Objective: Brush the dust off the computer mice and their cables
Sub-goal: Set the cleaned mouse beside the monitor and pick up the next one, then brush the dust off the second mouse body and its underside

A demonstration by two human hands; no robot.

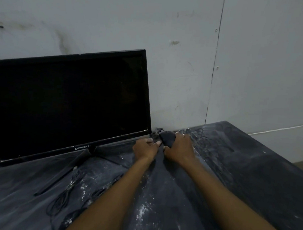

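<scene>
Right hand [178, 149] grips the mouse [168, 138]; left hand [145, 147] (fingers curled) touches it.

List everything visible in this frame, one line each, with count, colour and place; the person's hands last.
monitor: one, black, screen dark, standing at the table's back left against the wall.
mouse: one, black, at the back by the monitor's right edge, gripped.
cables: several, thin black, looped on the table front left; more tangled behind the mouse.
table: one, dark grey, streaked with white dust.
wall: pale grey, scuffed, behind the table.
left hand: one, fingers reaching toward the mouse; grip unclear.
right hand: one, curled around the mouse.
</scene>
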